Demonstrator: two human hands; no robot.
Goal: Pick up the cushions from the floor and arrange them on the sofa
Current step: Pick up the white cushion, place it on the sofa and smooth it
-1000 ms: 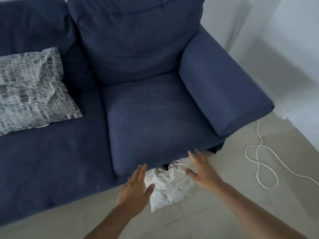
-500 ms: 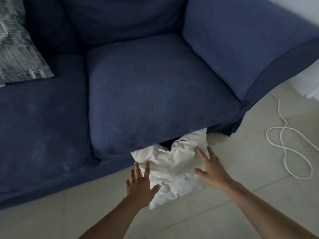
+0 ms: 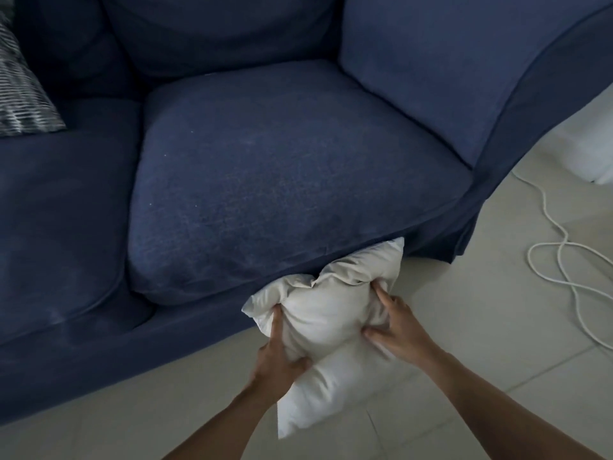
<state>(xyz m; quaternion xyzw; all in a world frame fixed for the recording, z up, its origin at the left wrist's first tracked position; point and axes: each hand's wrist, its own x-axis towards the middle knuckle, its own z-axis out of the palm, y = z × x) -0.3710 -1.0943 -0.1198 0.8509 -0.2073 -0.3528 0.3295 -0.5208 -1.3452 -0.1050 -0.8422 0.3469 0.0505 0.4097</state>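
A white cushion [image 3: 326, 322] lies crumpled on the tiled floor against the front of the dark blue sofa [image 3: 265, 167], its far corner tucked under the seat edge. My left hand [image 3: 277, 355] grips the cushion's left side, fingers dug into the fabric. On the cushion's right side my right hand [image 3: 394, 330] squeezes it. A grey patterned cushion [image 3: 23, 94] rests on the sofa's left seat, mostly cut off by the frame edge.
A white cable [image 3: 564, 260] loops over the floor tiles to the right of the sofa's armrest [image 3: 464, 78]. A white object [image 3: 597, 154] shows at the right edge. Pale floor tiles [image 3: 481, 360] spread around my arms.
Both hands came down from hovering open over the white cushion and closed on its two sides. The view moved closer and lower toward the sofa front.
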